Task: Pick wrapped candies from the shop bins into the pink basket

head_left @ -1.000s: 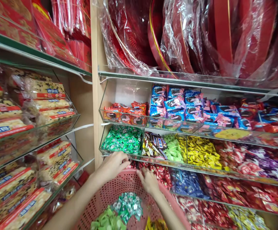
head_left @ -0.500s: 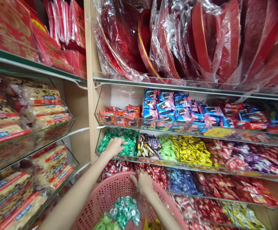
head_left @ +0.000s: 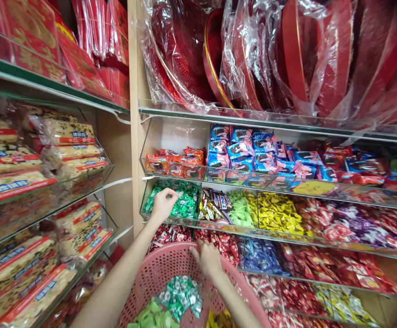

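Observation:
My left hand (head_left: 164,203) is above a bin of green-wrapped candies (head_left: 186,205) on the shelf. Thumb and fingertips are pinched together; whatever is between them is too small to make out. Below, my right hand (head_left: 208,258) grips the far rim of a pink perforated plastic basket (head_left: 153,264), fingers bent over the edge. Inside the basket lie a heap of green-and-white wrapped candies (head_left: 182,296), light green packets (head_left: 153,315) and some yellow-wrapped candies (head_left: 220,319) partly hidden by my right forearm.
Right of the green bin are chocolate bars (head_left: 221,200), light green sweets (head_left: 241,209) and yellow candies (head_left: 280,214). Blue biscuit packs (head_left: 241,149) fill the shelf above. Plastic-wrapped red baskets (head_left: 215,64) stand on top. A wooden divider (head_left: 136,136) separates packaged snack bars (head_left: 17,187) at left.
My left hand has lifted slightly from the green candies, its fingers drawn into a pinch. My right hand stays on the basket rim. The view has shifted a little.

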